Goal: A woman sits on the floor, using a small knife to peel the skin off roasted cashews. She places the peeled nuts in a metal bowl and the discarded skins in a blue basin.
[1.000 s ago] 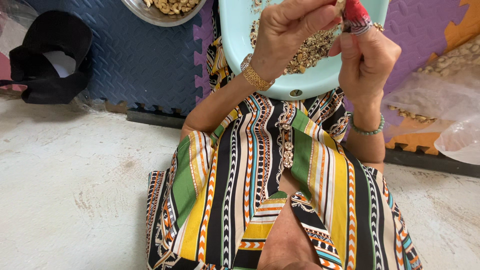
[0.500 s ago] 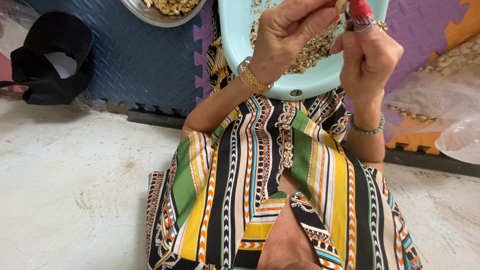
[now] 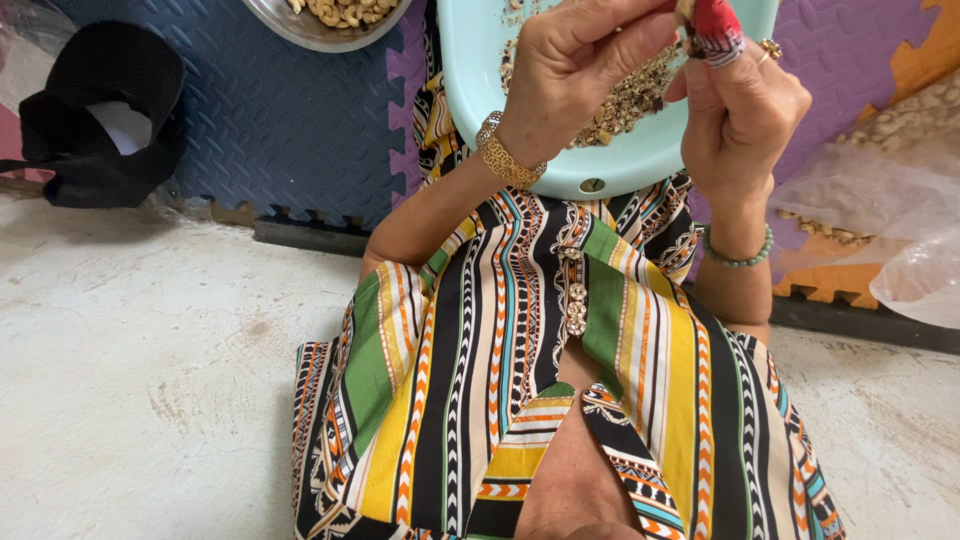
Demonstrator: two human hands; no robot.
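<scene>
nut (image 3: 686, 10): small, pale, pinched between fingertips at the frame's top edge, mostly hidden | tool (image 3: 716, 30): red-wrapped, held upright against the nut | both raised over the pale blue tray (image 3: 470, 70) of husk scraps

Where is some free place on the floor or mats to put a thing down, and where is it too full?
The concrete floor left of the striped dress is bare, as is the blue mat between the black bag and the light blue tray. It is crowded by the clear plastic bags on the right and inside the tray.

pale turquoise tray (image 3: 470, 70), multicoloured striped dress (image 3: 560, 380), navy foam mat (image 3: 280, 130)
</scene>
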